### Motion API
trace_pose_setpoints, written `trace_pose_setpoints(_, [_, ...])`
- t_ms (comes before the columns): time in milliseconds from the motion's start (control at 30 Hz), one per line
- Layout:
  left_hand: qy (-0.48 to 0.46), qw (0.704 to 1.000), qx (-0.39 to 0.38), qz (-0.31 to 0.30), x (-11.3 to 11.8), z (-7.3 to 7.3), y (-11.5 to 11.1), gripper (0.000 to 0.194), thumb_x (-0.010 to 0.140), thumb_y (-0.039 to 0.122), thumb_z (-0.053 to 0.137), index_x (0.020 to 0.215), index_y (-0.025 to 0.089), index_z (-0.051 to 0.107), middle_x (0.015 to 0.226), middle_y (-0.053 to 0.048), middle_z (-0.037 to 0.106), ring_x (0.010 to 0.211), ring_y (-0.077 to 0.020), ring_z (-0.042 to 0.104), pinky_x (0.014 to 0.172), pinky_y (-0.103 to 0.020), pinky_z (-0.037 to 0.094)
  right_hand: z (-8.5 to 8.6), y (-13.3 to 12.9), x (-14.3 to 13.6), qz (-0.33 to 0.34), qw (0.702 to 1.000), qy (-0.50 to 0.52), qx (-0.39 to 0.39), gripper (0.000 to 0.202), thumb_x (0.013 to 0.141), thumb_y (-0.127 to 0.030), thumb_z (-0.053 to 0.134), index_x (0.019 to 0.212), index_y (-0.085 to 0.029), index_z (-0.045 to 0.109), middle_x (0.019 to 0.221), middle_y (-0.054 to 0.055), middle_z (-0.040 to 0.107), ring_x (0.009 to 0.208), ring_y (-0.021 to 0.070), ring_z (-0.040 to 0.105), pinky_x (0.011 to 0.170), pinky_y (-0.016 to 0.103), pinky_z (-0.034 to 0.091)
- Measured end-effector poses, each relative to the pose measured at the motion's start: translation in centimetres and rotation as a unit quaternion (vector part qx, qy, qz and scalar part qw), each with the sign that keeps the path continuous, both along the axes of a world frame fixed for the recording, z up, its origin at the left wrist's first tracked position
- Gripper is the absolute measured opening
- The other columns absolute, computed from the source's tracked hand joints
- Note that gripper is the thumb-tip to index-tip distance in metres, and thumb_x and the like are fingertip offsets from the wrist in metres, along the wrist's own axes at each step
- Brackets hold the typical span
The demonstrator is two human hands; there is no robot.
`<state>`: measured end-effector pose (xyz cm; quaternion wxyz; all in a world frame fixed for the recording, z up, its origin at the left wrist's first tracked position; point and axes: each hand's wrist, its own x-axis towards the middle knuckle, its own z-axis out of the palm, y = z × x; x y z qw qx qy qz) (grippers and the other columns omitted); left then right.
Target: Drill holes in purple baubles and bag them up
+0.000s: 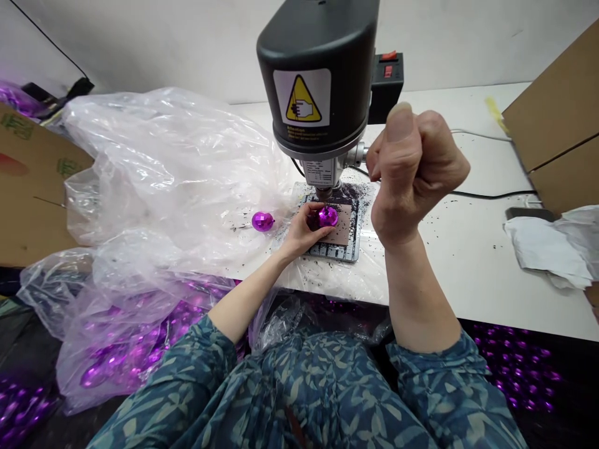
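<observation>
My left hand (306, 229) lies on the base plate (354, 249) of a small black bench drill press (318, 75). Its thumb and fingers close round a shiny purple faceted ball (328, 216), which sits on a brown board (343, 234) right below the drill's chuck (324, 192). Raised beside the machine's right side, my right hand (414, 162) is closed in a fist at the feed handle, whose metal hub (358, 154) shows; the grip itself is covered by my fingers. Another purple ball (262, 221) rests left of my left hand.
Crumpled clear plastic (178, 168) covers the table's left side. A purple-tinted bag (140, 349) of shiny balls hangs at lower left; more purple balls (515, 368) lie below the table at right. Cardboard boxes (556, 106) flank both sides. Dark shavings surround the plate; a cable (496, 196) runs right.
</observation>
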<state>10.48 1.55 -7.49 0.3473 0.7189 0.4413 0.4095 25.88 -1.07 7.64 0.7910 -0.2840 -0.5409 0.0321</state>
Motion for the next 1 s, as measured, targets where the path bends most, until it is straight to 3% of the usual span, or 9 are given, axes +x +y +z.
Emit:
trace_pose_setpoints(133, [-0.011, 1.000, -0.007, 0.002, 0.2, 0.0, 0.0, 0.052, 0.072, 0.029, 0.085, 0.115, 0.019, 0.058, 0.109, -0.007, 0.070, 0.095, -0.0194, 0.066, 0.084, -0.034, 0.055, -0.1, 0.0, 0.0, 0.009, 1.000, 0.000, -0.004, 0.051, 0.097, -0.056, 0.046, 0.063, -0.022, 0.032, 0.059, -0.003, 0.027, 0.048, 0.0075, 0.038, 0.050, 0.026, 0.037])
trace_pose_setpoints(300, [-0.007, 1.000, -0.012, -0.002, 0.2, 0.1, -0.1, 0.051, 0.073, 0.029, 0.084, 0.116, 0.020, 0.057, 0.111, -0.007, 0.070, 0.098, -0.0212, 0.067, 0.086, -0.036, 0.054, -0.8, -0.1, -0.1, -0.003, 0.998, 0.000, 0.064, 0.055, 0.100, -0.046, 0.052, 0.058, -0.021, 0.027, 0.054, -0.003, 0.026, 0.044, 0.0082, 0.032, 0.048, 0.029, 0.031])
trace_pose_setpoints(433, [-0.023, 1.000, -0.004, -0.009, 0.1, 0.1, -0.1, 0.052, 0.073, 0.032, 0.084, 0.116, 0.020, 0.057, 0.112, -0.009, 0.070, 0.100, -0.0231, 0.066, 0.086, -0.037, 0.054, -1.3, -0.1, -0.4, -0.034, 0.997, 0.006, 0.074, 0.061, 0.100, -0.048, 0.051, 0.056, -0.020, 0.019, 0.048, -0.003, 0.022, 0.040, 0.0090, 0.024, 0.044, 0.033, 0.021])
trace_pose_setpoints(567, [-0.037, 0.999, -0.010, -0.014, 0.1, 0.0, -0.1, 0.052, 0.074, 0.038, 0.084, 0.115, 0.020, 0.057, 0.115, -0.010, 0.069, 0.103, -0.0240, 0.066, 0.088, -0.038, 0.054, -1.9, 0.1, -0.6, -0.020, 0.993, 0.016, 0.113, 0.058, 0.098, -0.037, 0.055, 0.055, -0.019, 0.020, 0.046, -0.003, 0.023, 0.039, 0.0095, 0.024, 0.043, 0.032, 0.021])
trace_pose_setpoints(733, [-0.059, 0.998, -0.015, -0.020, 0.2, -0.2, -0.1, 0.053, 0.074, 0.042, 0.084, 0.115, 0.020, 0.058, 0.115, -0.010, 0.068, 0.104, -0.0239, 0.066, 0.090, -0.038, 0.054, -3.1, 0.5, -0.4, -0.097, 0.991, -0.013, 0.086, 0.060, 0.099, -0.042, 0.049, 0.052, -0.021, 0.018, 0.042, -0.003, 0.019, 0.036, 0.0105, 0.024, 0.040, 0.033, 0.026])
trace_pose_setpoints(900, [-0.061, 0.998, -0.024, -0.022, 0.3, -0.3, -0.1, 0.053, 0.074, 0.043, 0.083, 0.115, 0.020, 0.057, 0.117, -0.010, 0.067, 0.105, -0.0238, 0.065, 0.089, -0.038, 0.054, -4.2, 1.2, 0.0, -0.035, 0.975, -0.039, 0.214, 0.050, 0.093, -0.020, 0.054, 0.056, -0.019, 0.019, 0.044, -0.006, 0.024, 0.035, 0.0069, 0.025, 0.036, 0.026, 0.025])
trace_pose_setpoints(1000, [-0.063, 0.998, -0.016, -0.022, 0.2, -0.4, 0.0, 0.054, 0.074, 0.042, 0.083, 0.115, 0.020, 0.057, 0.115, -0.010, 0.067, 0.105, -0.0242, 0.065, 0.090, -0.038, 0.053, -5.1, 1.6, 0.3, -0.044, 0.970, -0.053, 0.234, 0.050, 0.092, -0.018, 0.053, 0.055, -0.019, 0.019, 0.043, -0.006, 0.023, 0.034, 0.0060, 0.025, 0.035, 0.025, 0.025])
